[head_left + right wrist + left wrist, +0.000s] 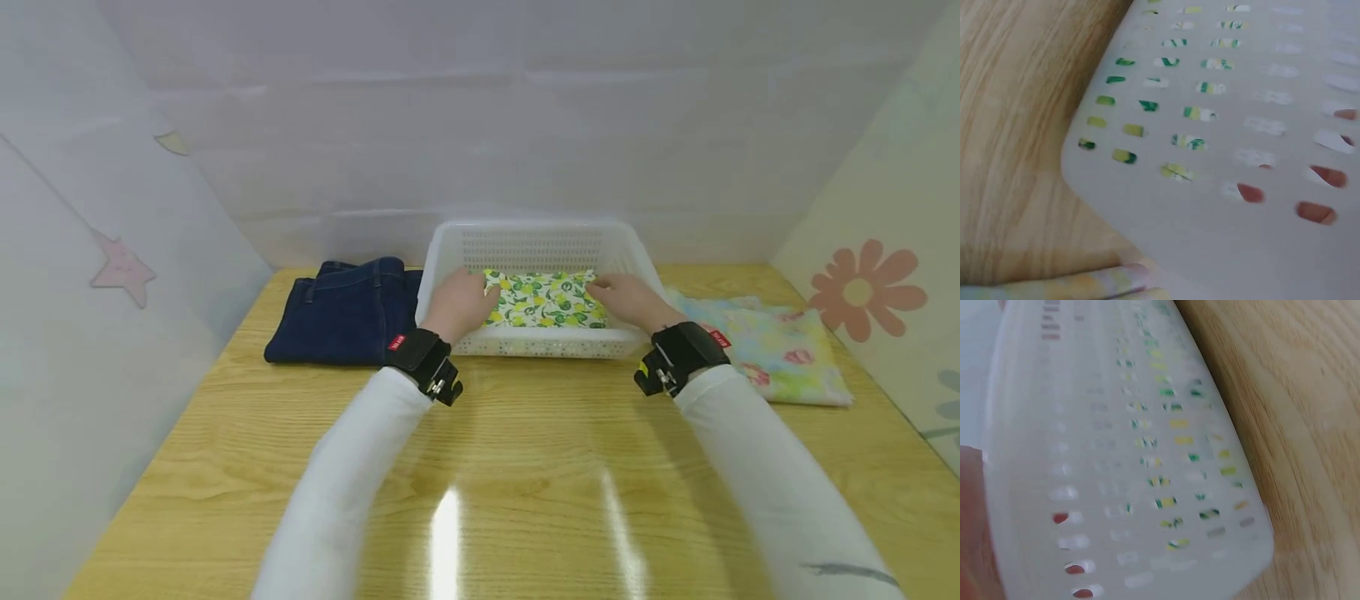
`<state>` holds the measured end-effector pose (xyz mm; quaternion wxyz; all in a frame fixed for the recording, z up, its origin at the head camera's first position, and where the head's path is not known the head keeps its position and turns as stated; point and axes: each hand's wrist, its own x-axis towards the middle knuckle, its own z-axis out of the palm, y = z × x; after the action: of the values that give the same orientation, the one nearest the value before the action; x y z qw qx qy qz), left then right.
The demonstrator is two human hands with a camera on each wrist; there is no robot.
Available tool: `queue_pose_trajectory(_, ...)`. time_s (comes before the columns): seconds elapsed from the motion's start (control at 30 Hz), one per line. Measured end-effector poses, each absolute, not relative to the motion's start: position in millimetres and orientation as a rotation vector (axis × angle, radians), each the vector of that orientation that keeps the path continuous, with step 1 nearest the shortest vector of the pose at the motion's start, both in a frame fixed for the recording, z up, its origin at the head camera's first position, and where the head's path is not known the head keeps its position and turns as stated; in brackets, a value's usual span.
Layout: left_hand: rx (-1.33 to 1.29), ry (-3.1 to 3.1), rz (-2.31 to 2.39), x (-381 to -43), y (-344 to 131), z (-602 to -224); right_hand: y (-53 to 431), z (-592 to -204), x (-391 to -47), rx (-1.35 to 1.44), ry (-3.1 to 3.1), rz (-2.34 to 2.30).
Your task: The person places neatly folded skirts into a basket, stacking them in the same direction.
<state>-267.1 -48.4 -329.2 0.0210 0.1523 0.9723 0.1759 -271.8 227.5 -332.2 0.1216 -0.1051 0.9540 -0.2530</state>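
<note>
A white plastic basket (pixel 540 343) with slotted walls stands on the table. Inside it lies a folded cloth (pixel 543 302) with a lemon-and-leaf print. Reaching over the front rim, my left hand (pixel 459 302) pinches the cloth's left side, thumb toward the middle. At the opposite side my right hand (pixel 628 298) pinches its right edge, with some fingertips hidden. Both wrist views look at the outside of the basket wall (pixel 1029 456). Lemon print and bits of the fingers (pixel 1316 212) show through the slots.
Folded dark blue jeans (pixel 337 312) lie left of the basket. A pastel flowered cloth (pixel 783 350) lies folded on the right, close to the basket. The wooden table (pixel 525 450) meets a white-covered wall behind, and patterned panels stand at both sides.
</note>
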Motion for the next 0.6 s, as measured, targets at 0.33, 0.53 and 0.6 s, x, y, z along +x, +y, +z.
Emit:
queue_pose_trajectory(0.33,0.642,3.2,0.654,-238,-55,-343,235,-325,-229,-0.526,2.973,-0.706)
queue_pose_trajectory(0.53,0.758,3.264,0.711,-217,-60,-356,241,-334,-198,-0.567,3.028,-0.7)
queue_pose_trajectory(0.6,0.793,3.272,0.717,-211,-60,-359,243,-340,-191,-0.616,3.059,-0.735)
